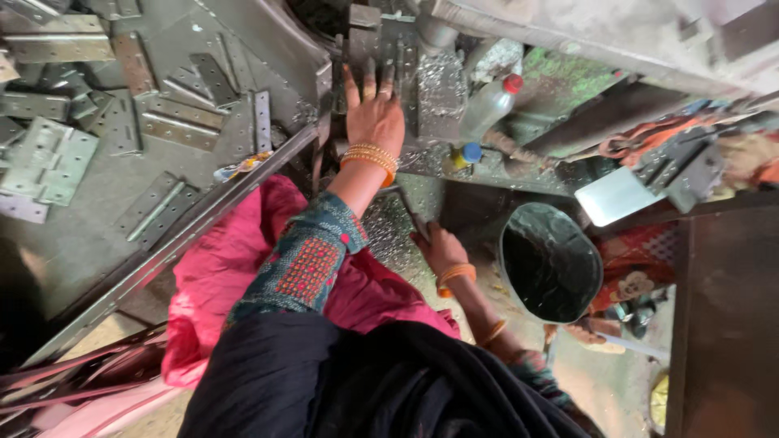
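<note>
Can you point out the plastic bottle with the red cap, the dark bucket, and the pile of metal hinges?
Plastic bottle (489,104), head view: on its clear body, below the red cap.
Dark bucket (549,261), head view: on its dark inner wall.
Metal hinges (47,159), head view: on the leaf of one pale open hinge at left.

clear plastic bottle (489,104) with red cap, lying tilted on the machine bed among metal shavings | small yellowish bottle (461,156) with blue cap, just below it at the bed's edge | crumpled colourful wrapper (241,166) on the grey sheet, left | no labels legible, no signs, no screens
</note>
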`<action>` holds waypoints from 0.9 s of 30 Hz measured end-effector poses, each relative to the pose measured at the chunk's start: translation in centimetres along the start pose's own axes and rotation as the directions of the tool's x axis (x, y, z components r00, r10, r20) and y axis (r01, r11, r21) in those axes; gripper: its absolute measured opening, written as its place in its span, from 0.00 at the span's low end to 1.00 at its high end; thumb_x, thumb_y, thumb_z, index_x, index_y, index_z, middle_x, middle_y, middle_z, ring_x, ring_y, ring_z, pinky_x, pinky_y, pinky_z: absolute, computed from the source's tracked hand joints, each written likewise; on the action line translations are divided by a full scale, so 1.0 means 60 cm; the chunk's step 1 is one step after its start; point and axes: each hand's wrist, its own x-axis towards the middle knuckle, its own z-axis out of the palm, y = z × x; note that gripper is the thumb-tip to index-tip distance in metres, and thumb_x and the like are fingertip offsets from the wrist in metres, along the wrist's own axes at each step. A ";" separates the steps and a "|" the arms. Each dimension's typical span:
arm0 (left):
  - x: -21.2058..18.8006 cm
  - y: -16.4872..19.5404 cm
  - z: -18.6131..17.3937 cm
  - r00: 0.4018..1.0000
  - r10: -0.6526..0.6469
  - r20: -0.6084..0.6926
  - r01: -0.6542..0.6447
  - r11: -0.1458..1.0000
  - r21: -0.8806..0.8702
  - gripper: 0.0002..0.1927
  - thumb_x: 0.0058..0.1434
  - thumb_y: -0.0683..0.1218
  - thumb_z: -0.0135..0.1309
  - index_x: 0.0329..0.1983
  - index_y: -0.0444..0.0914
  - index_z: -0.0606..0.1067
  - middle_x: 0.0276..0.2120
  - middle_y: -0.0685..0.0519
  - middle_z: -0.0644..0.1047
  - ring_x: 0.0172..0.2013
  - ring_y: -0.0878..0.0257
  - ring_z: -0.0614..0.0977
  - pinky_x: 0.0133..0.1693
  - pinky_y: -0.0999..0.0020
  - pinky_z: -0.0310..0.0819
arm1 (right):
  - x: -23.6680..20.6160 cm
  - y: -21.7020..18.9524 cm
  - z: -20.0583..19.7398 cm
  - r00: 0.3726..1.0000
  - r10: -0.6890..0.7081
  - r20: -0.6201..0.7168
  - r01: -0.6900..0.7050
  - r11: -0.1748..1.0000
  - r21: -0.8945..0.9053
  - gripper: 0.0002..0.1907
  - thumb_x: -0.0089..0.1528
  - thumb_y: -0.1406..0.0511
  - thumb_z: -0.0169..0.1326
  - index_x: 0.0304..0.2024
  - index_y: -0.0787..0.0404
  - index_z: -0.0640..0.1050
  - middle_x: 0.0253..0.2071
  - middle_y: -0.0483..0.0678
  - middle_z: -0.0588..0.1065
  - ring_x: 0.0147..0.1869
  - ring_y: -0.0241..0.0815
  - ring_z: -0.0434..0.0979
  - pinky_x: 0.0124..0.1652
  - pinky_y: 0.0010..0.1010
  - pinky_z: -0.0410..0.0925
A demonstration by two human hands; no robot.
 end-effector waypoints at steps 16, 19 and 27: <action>-0.002 0.006 -0.031 0.995 0.015 0.095 -0.017 1.000 0.017 0.19 0.72 0.48 0.41 0.59 0.43 0.78 0.74 0.53 0.63 0.77 0.50 0.49 0.69 0.39 0.19 | -0.027 -0.045 -0.052 0.995 0.097 0.027 -0.092 0.985 -0.147 0.20 0.63 0.50 0.55 0.43 0.58 0.74 0.34 0.61 0.79 0.41 0.67 0.79 0.39 0.56 0.69; -0.082 0.000 -0.037 0.992 0.123 0.012 -0.123 0.991 0.048 0.31 0.65 0.66 0.46 0.56 0.39 0.78 0.71 0.49 0.65 0.74 0.50 0.54 0.67 0.38 0.24 | -0.029 -0.083 -0.120 0.968 0.017 -0.251 -0.014 1.000 0.014 0.18 0.64 0.53 0.55 0.51 0.54 0.75 0.36 0.59 0.80 0.41 0.66 0.79 0.38 0.55 0.69; -0.103 0.024 -0.061 0.947 0.166 -0.274 -0.208 0.969 -0.131 0.13 0.67 0.51 0.53 0.49 0.42 0.81 0.51 0.49 0.78 0.57 0.54 0.73 0.62 0.45 0.54 | -0.044 -0.128 -0.168 0.945 -0.005 -0.326 0.013 1.000 0.021 0.13 0.63 0.56 0.58 0.45 0.54 0.78 0.38 0.56 0.81 0.43 0.61 0.81 0.40 0.51 0.70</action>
